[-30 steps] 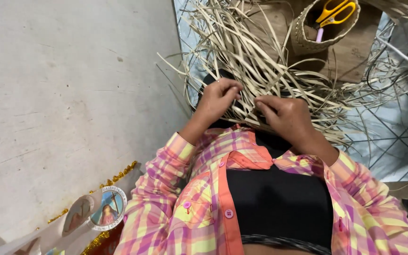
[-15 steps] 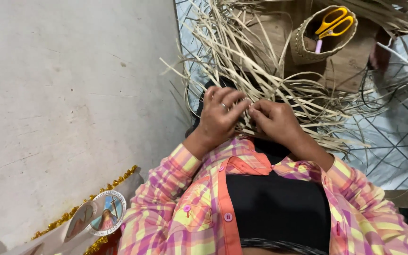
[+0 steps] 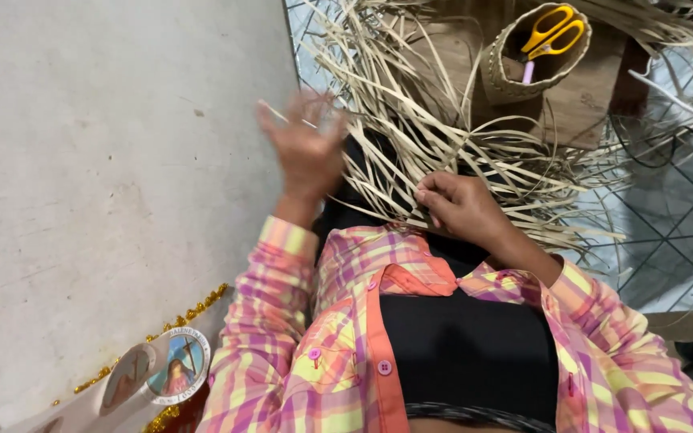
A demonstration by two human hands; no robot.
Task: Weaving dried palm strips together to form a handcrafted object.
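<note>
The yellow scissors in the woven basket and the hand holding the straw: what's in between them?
In the head view, loose pale straw strips fan across the stretch between the yellow-handled scissors in the small woven basket and the right hand.

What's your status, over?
Left hand raised, blurred, fingers spread, a thin strand across them. Right hand pinching the straw strips at the lap. Woven basket with yellow scissors beyond, clear of both hands.

A pale tiled floor [image 3: 675,240] carries a brown wooden stool [image 3: 579,96]; loose straw strips [image 3: 411,136] sprawl just beside the stool and over its edge.
</note>
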